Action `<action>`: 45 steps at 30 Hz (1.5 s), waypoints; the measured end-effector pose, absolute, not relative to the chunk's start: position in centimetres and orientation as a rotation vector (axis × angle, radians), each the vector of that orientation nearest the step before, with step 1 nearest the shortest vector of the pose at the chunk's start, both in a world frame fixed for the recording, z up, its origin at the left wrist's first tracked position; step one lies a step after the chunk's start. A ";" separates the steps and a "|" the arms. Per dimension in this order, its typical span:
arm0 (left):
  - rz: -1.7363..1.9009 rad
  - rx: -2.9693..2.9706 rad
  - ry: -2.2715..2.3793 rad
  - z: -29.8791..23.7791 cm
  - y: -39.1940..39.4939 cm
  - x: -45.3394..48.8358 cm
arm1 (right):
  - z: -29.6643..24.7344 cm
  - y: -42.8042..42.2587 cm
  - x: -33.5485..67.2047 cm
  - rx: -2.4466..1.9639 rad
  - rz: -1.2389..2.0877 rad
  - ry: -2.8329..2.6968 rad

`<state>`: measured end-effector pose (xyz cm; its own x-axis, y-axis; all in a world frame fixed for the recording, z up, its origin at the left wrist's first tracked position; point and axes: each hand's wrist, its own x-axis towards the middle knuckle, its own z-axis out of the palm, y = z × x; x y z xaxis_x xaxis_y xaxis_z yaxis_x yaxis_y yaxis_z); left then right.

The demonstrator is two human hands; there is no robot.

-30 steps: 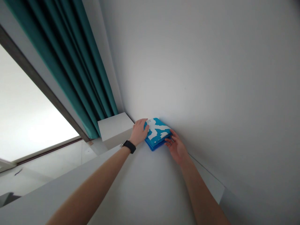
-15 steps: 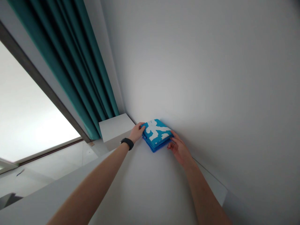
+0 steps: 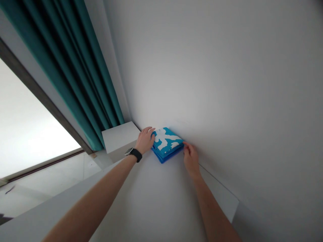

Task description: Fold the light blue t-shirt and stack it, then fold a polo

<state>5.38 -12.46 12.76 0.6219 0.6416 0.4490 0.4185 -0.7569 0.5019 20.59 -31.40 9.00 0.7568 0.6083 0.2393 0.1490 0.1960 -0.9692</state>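
Observation:
A folded blue sheet with a white print lies in a thick square stack on a white surface, close to the wall. At its left corner is my left hand, a dark watch on the wrist. The fingers of that hand stretch out past the corner, and its thumb rests against the sheet's edge. My right hand pinches the right corner of the folded sheet between thumb and fingers. The underside of the stack is hidden.
A white box-like block stands at the left by the teal curtain. The plain wall rises behind the sheet. A bright window is at far left, with pale floor below it.
My right hand has closed from loosely spread fingers to a pinch on the sheet's right corner. My left fingers have straightened from their hold. The view has shifted slightly.

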 end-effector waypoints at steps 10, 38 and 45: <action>0.640 2.950 0.699 11.6 -18.2 7.5 | 10.5 -29.4 21.0 -1.610 -0.131 -1.371; 0.847 2.397 0.887 8.4 -15.8 6.4 | 12.6 -20.1 25.3 -1.660 0.104 -1.744; 1.253 1.413 1.139 7.7 -17.0 7.5 | 12.8 -28.3 23.8 -1.432 0.151 -1.218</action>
<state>7.53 -17.03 7.66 0.0607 0.9846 0.1636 0.0698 -0.1677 0.9834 23.81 -28.32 12.77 0.4453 0.7183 0.5346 0.5661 0.2368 -0.7896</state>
